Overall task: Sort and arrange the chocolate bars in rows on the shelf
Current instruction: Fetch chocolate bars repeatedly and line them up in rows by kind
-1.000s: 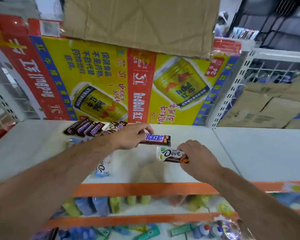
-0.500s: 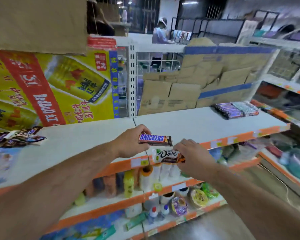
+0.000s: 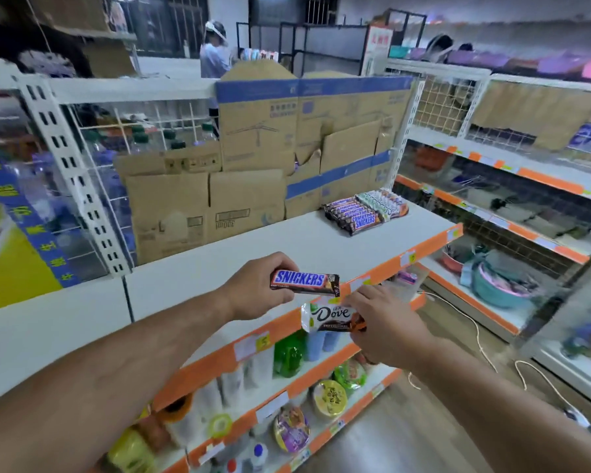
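Over the orange front edge of the white shelf (image 3: 253,247) we hold two bars in the air, one in each hand. Our left hand (image 3: 253,285) has its fingers and thumb curled round the left end of a brown Snickers bar (image 3: 304,280). The bar lies level and reads "SNICKERS" in white letters on a blue panel. Just below it and to the right, our right hand (image 3: 386,322) pinches the brown right end of a Dove bar (image 3: 331,317). Its white wrapper shows "Dove" in dark script, and the smaller print beneath is too fine to read. The two bars are close together but do not touch.

Farther back on the same shelf, near its right end, a row of Snickers bars (image 3: 355,215) lies side by side, the front one plainly reading "SNICKERS". Touching it on the right is a row of pale-wrapped bars (image 3: 384,201) whose labels we cannot make out.

Cardboard boxes (image 3: 205,206) stand behind the shelf, their print unreadable. A yellow poster (image 3: 0,261) at the left carries Chinese characters on a blue border. Blurred price tags (image 3: 251,344) sit along the orange strip.
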Available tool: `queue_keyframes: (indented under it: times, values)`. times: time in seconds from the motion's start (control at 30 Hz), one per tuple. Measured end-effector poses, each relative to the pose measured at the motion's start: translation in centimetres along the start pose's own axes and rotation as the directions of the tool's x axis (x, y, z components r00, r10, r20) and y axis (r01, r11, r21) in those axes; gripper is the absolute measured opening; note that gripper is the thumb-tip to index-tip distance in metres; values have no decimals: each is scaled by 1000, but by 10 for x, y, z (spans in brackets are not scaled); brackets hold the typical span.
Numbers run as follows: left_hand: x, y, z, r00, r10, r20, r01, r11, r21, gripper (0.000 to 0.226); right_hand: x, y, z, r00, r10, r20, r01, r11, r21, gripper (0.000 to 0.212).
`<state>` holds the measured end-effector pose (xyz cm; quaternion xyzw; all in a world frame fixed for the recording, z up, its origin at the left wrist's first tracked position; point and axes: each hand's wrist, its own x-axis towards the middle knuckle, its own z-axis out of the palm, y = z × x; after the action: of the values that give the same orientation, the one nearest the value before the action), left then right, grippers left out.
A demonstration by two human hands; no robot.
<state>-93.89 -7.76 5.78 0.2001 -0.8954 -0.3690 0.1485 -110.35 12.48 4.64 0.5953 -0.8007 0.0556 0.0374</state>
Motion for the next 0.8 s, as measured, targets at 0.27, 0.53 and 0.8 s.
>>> queue_keyframes:
  times: [0.27,0.53,0.8]
  values:
    - [163,-9,29,990,140,-27,-138,989,59,32,78,109,-1,997,81,-10,-82,996,-47,40]
    - [261,-18,63,988,134,-71,-130,990,55,34,134,190,13,995,101,9,-101,995,-28,35]
    - [314,-31,118,982,118,-150,-96,984,147,39,179,275,35,996,26,81,-28,999,23,40]
